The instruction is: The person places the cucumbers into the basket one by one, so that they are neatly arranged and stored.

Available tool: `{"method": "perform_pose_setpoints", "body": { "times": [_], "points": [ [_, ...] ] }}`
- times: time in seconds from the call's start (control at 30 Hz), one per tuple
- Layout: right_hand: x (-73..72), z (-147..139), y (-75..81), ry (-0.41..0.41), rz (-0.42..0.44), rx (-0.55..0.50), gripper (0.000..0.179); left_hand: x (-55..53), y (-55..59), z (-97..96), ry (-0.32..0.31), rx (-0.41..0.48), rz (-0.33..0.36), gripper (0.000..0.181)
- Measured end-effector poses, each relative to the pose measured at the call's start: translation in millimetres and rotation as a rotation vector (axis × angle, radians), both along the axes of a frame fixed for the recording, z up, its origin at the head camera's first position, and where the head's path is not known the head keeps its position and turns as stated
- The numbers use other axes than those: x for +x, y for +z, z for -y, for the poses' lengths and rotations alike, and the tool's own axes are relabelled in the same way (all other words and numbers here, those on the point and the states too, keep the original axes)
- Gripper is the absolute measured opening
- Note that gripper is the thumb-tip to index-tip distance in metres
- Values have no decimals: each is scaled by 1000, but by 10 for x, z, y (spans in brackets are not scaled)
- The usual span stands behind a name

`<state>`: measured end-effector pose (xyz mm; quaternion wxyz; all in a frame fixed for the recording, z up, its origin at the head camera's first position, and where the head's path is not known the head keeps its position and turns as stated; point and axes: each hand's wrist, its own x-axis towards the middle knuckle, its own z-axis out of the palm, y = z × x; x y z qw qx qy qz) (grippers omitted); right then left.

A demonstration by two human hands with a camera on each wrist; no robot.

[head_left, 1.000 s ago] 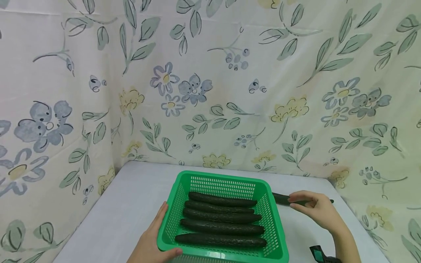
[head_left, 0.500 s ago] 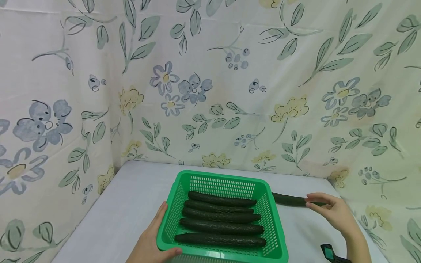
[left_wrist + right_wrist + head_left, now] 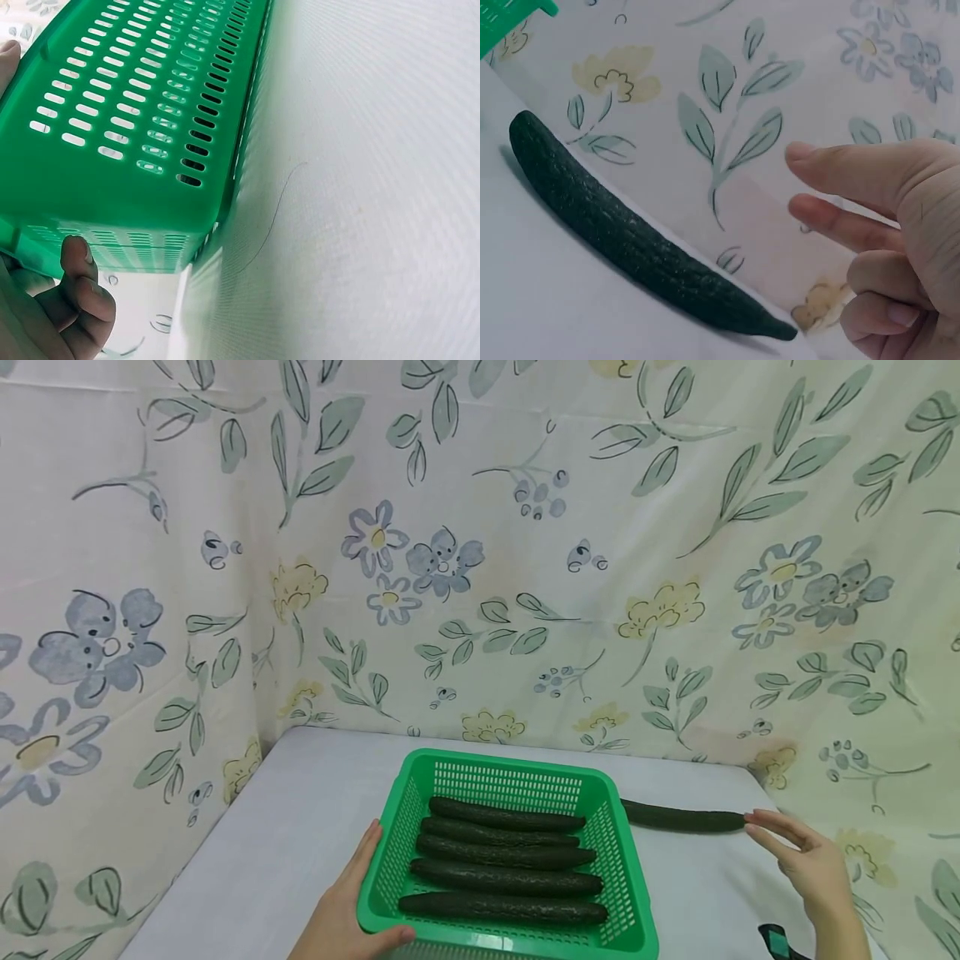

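Observation:
My left hand (image 3: pixel 341 910) grips the near left corner of a green plastic basket (image 3: pixel 517 941), thumb over the near rim and fingers along the left side. The left wrist view shows its fingers (image 3: pixel 79 300) bent at the basket's slotted wall (image 3: pixel 112 195). Inside lie several dark green cucumbers (image 3: pixel 502 907), side by side. Another cucumber (image 3: pixel 682 818) rests on the table right of the basket, its left end hidden behind the rim. My right hand (image 3: pixel 813 860) is by its right end; in the right wrist view thumb and forefinger stand apart, with nothing between them.
A white cloth covers the table (image 3: pixel 300 802). Behind and on the left hangs a floral curtain (image 3: pixel 480 677). A dark device on a strap (image 3: pixel 776 939) sits at my right wrist.
My right hand has moved right along the loose cucumber and off its end, so more of the cucumber shows. My left hand and the basket have stayed in place.

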<state>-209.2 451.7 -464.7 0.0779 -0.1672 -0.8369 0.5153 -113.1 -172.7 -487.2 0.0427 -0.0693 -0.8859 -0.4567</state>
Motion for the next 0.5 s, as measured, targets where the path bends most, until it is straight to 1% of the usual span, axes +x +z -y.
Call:
{"method": "perform_pose_setpoints", "body": {
  "times": [0.1, 0.27, 0.4, 0.5],
  "points": [
    [-19, -24, -65, -57, -12, -112, 53, -2, -4, 0, 0, 5, 3, 129],
    [-58, -79, -270, -123, -30, -194, 61, -4, -18, 0, -1, 6, -4, 129],
    [-85, -139, -499, -178, -37, -168, 66, -5, -27, 0, -2, 15, -6, 128],
    [-110, -172, -622, -210, -23, -124, 78, -11, -36, 2, -5, 17, -9, 129]
  ]
}}
